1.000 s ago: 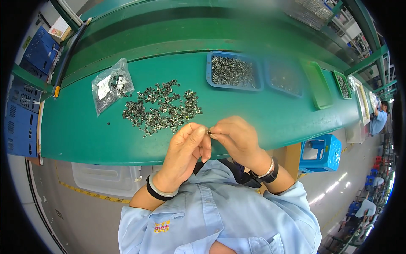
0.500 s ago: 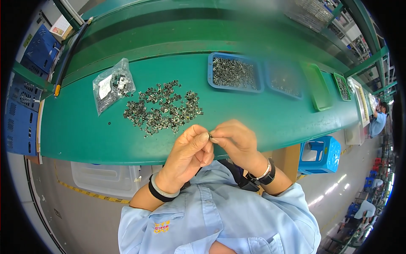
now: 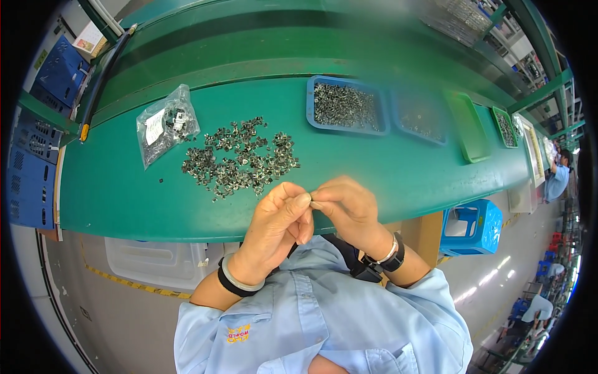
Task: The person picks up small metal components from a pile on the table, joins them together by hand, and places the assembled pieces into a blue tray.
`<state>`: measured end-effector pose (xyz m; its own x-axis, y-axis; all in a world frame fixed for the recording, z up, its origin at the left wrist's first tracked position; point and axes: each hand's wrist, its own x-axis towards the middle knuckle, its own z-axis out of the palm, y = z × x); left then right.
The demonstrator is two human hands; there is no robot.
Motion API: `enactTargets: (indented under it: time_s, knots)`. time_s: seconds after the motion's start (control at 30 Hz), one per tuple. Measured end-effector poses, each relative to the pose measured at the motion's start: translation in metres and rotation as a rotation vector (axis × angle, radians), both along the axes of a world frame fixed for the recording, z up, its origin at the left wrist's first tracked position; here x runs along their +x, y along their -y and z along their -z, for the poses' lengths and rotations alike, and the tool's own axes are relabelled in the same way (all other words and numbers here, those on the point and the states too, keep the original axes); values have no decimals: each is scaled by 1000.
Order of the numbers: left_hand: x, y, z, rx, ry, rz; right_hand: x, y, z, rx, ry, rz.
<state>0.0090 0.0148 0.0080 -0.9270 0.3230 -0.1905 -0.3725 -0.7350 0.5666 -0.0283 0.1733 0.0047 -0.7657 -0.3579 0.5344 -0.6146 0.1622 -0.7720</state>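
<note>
Left hand (image 3: 274,215) and right hand (image 3: 350,209) slightly closer than before, pinched on a barely visible small part (image 3: 311,197)

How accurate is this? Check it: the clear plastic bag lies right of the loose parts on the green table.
Wrong side: the head view shows the clear plastic bag left of the loose parts, on the green table.

Head view, one: wide fisheye, head-worn. Looked steeply down from above the near side of the table (image 3: 124,193), facing across it; left hand (image 3: 277,218) and right hand (image 3: 350,209) were close, over the table's near edge, which bowed.
</note>
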Motion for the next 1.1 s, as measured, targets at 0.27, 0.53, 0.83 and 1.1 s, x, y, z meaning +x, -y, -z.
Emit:
enactTargets:
  time_s: [0.27,0.53,0.83,1.1]
  knots:
    - [2,-1,-7,-23,-2,-19,1,0,1,-154,218,-26]
    - [1,1,-7,-134,-33,-42,2,-1,3,-216,388,-83]
    - [0,3,-4,-143,4,-59,2,5,2,-115,229,-17]
    - [-2,5,1,-127,3,-72,0,6,-1,0,108,15]
